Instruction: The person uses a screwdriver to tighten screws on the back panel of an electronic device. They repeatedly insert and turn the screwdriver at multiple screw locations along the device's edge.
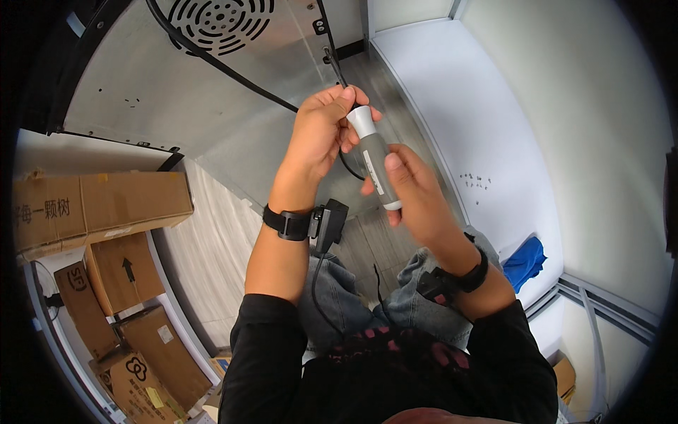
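Note:
A grey electric screwdriver [372,152] with a white collar is held between my two hands. My right hand [417,187] wraps its body near the lower end, thumb lying along it. At the collar, the fingers of my left hand [325,127] pinch around the front end and the dark shaft. The long thin shaft [339,73] reaches up toward hardware on the right edge of a metal panel [240,113]; whether its tip sits in a screw is too small to tell. A thick black cable [233,74] crosses the panel and passes behind my left hand.
Small dark screws [474,181] lie scattered on the white shelf [452,92] to the right, with a blue cloth or bag [524,263] near its close end. Cardboard boxes [134,205] are stacked at the left. Round vent slots [220,21] are cut in the panel.

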Demonstrator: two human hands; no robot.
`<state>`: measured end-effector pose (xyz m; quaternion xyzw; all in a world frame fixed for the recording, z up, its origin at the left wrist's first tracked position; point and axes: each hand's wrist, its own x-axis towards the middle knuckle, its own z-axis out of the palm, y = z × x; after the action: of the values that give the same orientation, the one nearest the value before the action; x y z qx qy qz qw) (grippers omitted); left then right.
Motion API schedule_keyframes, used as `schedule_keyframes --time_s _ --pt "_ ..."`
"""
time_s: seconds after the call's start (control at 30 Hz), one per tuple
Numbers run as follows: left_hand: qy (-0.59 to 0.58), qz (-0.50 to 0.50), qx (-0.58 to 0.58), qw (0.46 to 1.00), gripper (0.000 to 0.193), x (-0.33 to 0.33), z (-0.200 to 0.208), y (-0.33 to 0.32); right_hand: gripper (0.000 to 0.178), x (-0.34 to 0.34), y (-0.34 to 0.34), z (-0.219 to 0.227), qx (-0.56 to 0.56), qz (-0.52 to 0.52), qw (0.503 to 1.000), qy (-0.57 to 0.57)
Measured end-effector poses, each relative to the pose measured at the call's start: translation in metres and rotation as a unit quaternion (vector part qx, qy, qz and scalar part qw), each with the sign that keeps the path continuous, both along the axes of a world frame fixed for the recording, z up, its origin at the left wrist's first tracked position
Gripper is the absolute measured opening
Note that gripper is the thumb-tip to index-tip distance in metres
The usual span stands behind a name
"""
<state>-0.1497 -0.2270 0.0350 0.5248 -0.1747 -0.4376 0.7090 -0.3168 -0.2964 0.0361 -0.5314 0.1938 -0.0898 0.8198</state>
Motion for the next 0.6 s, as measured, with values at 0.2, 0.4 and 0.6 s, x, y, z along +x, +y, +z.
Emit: schedule_keyframes --time_s 0.2,0.4,0.6 --pt "-0.061 0.02 0.039 0.997 0.024 -0.005 -0.003 -0.004 0.047 0.006 0.024 -0.014 -0.388 -0.139 0.911 0.019" --pt "0.005 -0.01 -0.003 1.0 0.023 -0.004 0.002 0.002 0.044 0.005 0.021 -0.005 -0.246 -0.115 0.961 0.055" --pt "-0.02 0.025 0.033 0.999 0.022 -0.006 -0.003 -0.001 0.045 0.005 0.021 -0.009 -0.31 -0.111 0.943 0.042"
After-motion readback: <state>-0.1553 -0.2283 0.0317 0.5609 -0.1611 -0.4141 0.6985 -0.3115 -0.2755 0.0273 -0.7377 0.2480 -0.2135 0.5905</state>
